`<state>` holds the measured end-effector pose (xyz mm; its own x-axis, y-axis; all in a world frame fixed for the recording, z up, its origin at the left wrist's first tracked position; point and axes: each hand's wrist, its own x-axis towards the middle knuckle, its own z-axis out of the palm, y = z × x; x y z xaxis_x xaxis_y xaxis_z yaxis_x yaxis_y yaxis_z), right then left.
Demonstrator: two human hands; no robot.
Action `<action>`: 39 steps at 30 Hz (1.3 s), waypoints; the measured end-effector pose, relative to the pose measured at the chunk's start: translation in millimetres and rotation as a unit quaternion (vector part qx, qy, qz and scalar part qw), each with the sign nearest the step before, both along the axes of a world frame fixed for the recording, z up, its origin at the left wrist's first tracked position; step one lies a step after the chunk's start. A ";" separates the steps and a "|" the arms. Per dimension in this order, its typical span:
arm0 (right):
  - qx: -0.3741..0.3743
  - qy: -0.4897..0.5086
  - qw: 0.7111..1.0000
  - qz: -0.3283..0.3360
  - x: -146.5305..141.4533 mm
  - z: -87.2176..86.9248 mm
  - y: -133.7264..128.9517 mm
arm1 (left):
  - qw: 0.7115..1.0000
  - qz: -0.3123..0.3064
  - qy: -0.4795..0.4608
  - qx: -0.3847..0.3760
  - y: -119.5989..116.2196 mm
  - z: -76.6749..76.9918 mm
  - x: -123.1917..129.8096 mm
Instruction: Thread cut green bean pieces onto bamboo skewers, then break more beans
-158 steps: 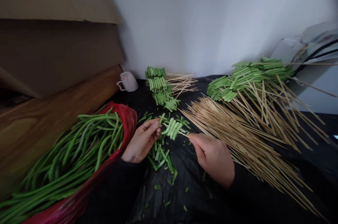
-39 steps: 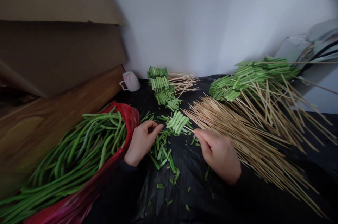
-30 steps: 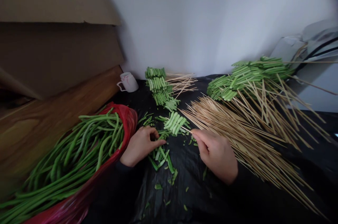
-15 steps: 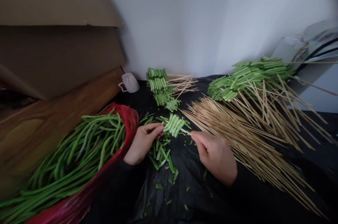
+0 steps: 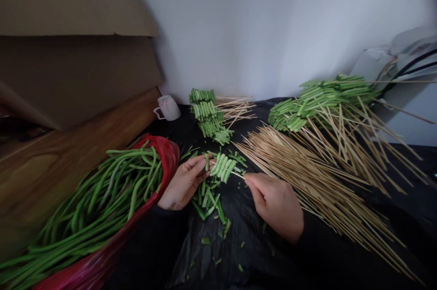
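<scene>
- The left hand (image 5: pixel 186 183) pinches a single bean piece (image 5: pixel 206 161) between thumb and fingers, at the left end of the skewer (image 5: pixel 238 174).
- The right hand (image 5: pixel 278 206) pinches the skewer's right end; a row of cut pieces (image 5: pixel 222 167) sits across it, between the hands.
- The step in hand looks like threading one more piece; whether the tip has pierced it, I cannot tell.
- The next move seems to call for a firm right grip and a straight push rightward, bringing the piece against the row.
- Loose cut pieces (image 5: pixel 209 199) lie below on the table; bare skewers (image 5: pixel 307 171) lie to the right.
</scene>
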<state>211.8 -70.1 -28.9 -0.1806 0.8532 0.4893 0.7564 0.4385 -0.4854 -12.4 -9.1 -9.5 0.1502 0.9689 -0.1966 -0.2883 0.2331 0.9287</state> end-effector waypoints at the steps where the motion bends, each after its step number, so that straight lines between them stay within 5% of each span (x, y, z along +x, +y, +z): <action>1: -0.001 -0.001 1.000 0.000 -0.2 -0.3 0.0 | 1.000 -0.003 -0.001 -0.001 -0.2 -0.2 0.3; 33: -0.035 -0.015 0.999 0.025 1.2 -2.3 0.4 | 0.998 0.008 0.057 0.023 -4.8 0.3 7.3; 39: -0.053 -0.006 0.998 0.020 -0.9 -2.7 0.0 | 0.986 0.006 0.149 0.078 -4.9 -2.6 9.9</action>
